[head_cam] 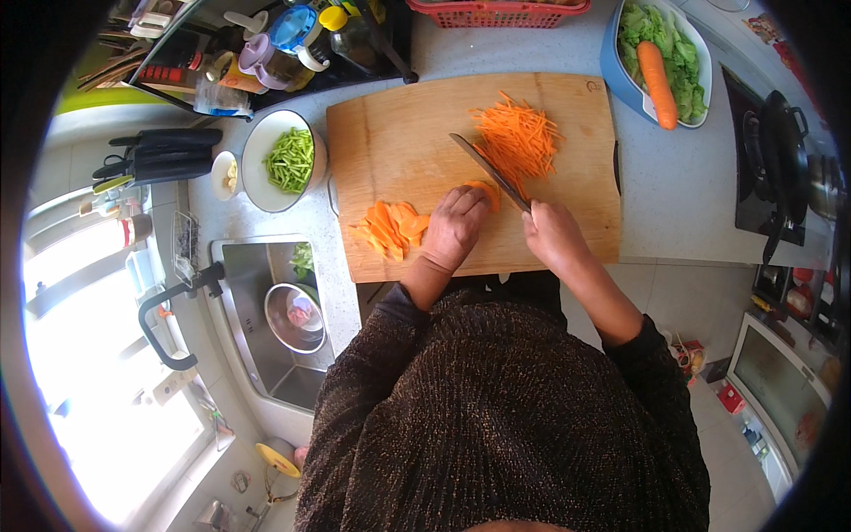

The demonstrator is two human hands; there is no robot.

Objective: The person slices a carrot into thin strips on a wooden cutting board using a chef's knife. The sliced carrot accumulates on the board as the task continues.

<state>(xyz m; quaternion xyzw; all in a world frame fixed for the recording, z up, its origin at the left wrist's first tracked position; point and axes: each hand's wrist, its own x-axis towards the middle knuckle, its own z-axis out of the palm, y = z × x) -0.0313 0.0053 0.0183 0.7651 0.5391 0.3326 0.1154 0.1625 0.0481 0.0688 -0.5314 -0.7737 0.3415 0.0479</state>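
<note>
My right hand (554, 234) is closed around the handle of a kitchen knife (488, 167), its blade slanting up and left over a wooden cutting board (412, 146). Beside the blade, my left hand (457, 225) presses its bent fingertips on carrot slices (489, 193). A heap of shredded carrot (518, 136) lies past the blade, towards the board's upper right. Left of my left hand, more carrot slices (390, 228) are spread near the board's lower left corner.
Left of the board stand a white bowl of cut green vegetable (249, 159), a small bowl (219, 189) and a knife block (176, 156). The sink (259, 366) holds a metal bowl (268, 322). A blue container (615, 90) with lettuce and a whole carrot (657, 83) is upper right; a red basket (495, 18) is behind.
</note>
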